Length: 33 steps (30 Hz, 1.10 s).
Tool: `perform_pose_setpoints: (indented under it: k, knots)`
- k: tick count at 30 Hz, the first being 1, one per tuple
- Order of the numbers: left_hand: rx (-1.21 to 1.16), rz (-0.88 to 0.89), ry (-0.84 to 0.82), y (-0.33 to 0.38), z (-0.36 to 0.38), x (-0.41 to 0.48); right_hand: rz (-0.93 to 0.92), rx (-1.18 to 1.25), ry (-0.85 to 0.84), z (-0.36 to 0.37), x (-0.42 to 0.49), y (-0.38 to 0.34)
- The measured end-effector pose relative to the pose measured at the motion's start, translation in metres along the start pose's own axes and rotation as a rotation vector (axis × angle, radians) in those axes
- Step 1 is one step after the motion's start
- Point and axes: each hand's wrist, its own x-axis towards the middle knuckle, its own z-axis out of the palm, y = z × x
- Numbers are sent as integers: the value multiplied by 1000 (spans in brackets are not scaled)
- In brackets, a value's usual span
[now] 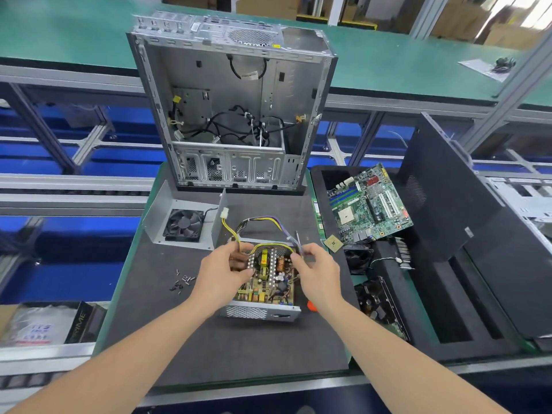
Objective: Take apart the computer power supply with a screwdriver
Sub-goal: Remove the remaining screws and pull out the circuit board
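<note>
Bare forearms point(143, 348), left hand point(221, 274), right hand point(321, 273)

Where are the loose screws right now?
In the head view, the loose screws lie on the dark mat, left of the left hand and the power supply, nearer than the fan cover.

Bright, even light from overhead; soft, faint shadows on the mat point(239, 348). Blown-out glare top right. Rails point(74, 182) bowed near edges; far boxes point(457, 19) blurred.
</note>
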Motion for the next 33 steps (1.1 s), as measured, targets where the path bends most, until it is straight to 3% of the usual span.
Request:
perform_pose_setpoints:
  k: [11,17,22,24,26,29,33]
  knots:
    - [25,-11,-76,-2,-2,5,153,40,-21,1,-6,-16]
    - [433,404,-96,1,-11,5,155,-40,-117,0,-7,-22]
    - [552,563,-240,11,-6,10,-63,-353,-87,-14,-4,-9]
    - [567,571,-264,14,1,13,-56,-428,-99,-17,-1,-7]
    - [621,557,-255,14,10,15,43,-428,-229,-24,6,-6]
    - [693,552,-215,3,20,15,230,-270,-581,-31,13,-5]
    - [695,595,-187,-7,22,15,301,-186,-860,-31,12,-2]
